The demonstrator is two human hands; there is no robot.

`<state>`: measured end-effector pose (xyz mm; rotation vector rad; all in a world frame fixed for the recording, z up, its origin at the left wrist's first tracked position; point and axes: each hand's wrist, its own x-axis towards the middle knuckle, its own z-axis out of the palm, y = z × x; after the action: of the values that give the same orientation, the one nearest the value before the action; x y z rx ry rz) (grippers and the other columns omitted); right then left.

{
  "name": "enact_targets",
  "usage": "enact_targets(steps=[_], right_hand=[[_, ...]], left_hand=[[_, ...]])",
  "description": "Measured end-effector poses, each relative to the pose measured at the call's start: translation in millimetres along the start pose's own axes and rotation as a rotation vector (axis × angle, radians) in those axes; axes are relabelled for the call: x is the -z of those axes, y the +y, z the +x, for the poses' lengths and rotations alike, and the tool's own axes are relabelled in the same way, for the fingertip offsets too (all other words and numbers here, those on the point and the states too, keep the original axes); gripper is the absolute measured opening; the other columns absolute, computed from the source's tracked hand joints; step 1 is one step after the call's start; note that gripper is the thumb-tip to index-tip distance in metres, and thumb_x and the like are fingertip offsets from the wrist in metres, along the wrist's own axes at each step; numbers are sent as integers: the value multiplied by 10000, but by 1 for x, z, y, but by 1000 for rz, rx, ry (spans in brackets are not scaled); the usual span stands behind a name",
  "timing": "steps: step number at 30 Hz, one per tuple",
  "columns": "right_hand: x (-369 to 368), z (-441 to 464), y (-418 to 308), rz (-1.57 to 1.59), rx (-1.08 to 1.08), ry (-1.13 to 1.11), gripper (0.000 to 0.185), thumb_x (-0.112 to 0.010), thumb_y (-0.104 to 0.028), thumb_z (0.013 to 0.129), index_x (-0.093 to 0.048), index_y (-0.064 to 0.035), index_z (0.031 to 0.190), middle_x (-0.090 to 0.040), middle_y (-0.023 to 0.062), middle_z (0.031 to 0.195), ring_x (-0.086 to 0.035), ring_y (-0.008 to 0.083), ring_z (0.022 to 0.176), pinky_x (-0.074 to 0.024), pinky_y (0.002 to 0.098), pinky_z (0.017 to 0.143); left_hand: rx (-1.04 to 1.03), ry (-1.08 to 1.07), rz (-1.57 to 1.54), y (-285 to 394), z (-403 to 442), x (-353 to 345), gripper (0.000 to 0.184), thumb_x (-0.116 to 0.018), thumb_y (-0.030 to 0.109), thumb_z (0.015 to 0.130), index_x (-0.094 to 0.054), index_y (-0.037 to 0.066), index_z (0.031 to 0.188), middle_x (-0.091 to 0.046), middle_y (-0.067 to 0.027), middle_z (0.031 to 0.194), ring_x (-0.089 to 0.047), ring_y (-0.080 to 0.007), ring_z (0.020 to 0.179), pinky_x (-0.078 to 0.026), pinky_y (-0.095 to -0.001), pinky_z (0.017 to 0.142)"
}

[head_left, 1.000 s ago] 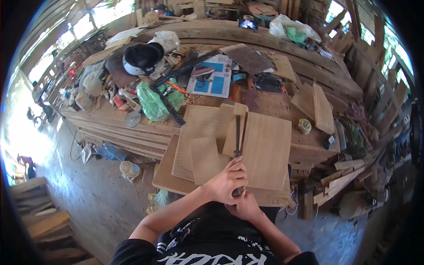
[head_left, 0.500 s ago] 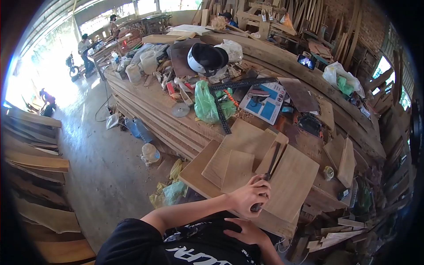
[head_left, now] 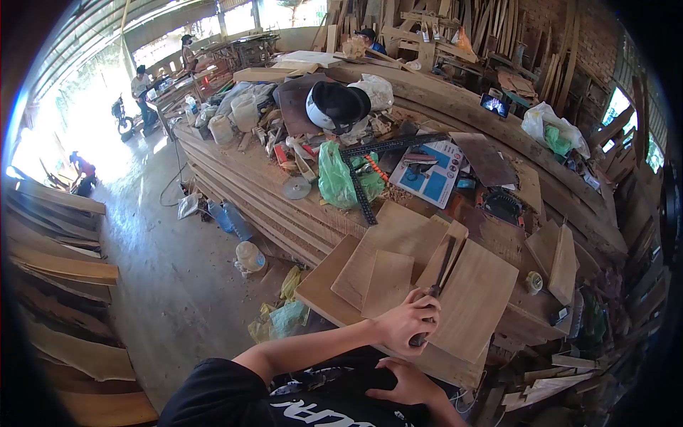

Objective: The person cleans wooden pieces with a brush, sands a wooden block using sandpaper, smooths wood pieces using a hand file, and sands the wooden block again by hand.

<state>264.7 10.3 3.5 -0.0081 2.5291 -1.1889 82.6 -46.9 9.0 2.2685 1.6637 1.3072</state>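
From my station I record the left hand (head_left: 410, 322) closed in a full grip around the handle of a long, dark tool (head_left: 447, 262). The tool's shaft points away from the body, over the narrow board (head_left: 435, 265). The right hand (head_left: 409, 384) is in front of the black shirt (head_left: 324, 381), thumb and fingers apart, with nothing seen in it.

The large board (head_left: 478, 299) lies just right of the shaft, the small board (head_left: 388, 285) to its left; all are at the near edge of the tabletop (head_left: 263, 196). The tape measure (head_left: 533, 282) sits beyond the large board, and the metal square (head_left: 359, 188) lies against the green bag (head_left: 336, 176).

I judge the step in hand to be holding or positioning the tool. Any working stroke calls for a steady board and the free hand clear of the shaft.

Most of the handle is hidden by the fingers. I cannot tell whether the shaft touches wood, nor what kind of tool it is. The right forearm is cut off by the lower edge; glare blurs the far left.
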Motion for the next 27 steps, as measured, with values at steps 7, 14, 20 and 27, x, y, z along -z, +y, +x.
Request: enact_targets(steps=[7, 14, 20, 27], right_hand=[[8, -10, -7, -37, -82, -99, 981, -774, -742, 720, -607, 2, 1336, -640, 228, 1354, -598, 368, 1287, -448, 429, 1120], [31, 2, -11, -145, -84, -251, 927, -796, -698, 707, -634, -3, 1298, -683, 245, 1256, -655, 381, 1188, -488, 432, 1069], [36, -10, 4, -70, -9, -105, 857, -817, -626, 710, -640, -12, 1281, -687, 245, 1239, -652, 392, 1180, -491, 438, 1058], [39, -14, 20, 27, -102, -135, 881, -804, -642, 728, -620, -15, 1319, -659, 250, 1296, -611, 408, 1242, -460, 453, 1088]], left_hand=[[-14, -22, 50, -2, -3, -7, 212, -738, 196, 672, -625, 85, 812, -606, -80, 1029, -509, -296, 1239, -288, -633, 1172], [-86, -80, 152, -11, -16, -18, 235, -715, 234, 711, -658, 69, 867, -610, -88, 1012, -550, -278, 1198, -310, -619, 1188], [-104, -157, 258, -24, -18, -15, 213, -721, 253, 793, -670, 73, 896, -631, -73, 1074, -556, -282, 1224, -343, -590, 1172], [-105, -339, 388, -40, -15, -12, 307, -670, 344, 857, -705, 60, 966, -632, -94, 1111, -494, -281, 1295, -275, -589, 1209]])
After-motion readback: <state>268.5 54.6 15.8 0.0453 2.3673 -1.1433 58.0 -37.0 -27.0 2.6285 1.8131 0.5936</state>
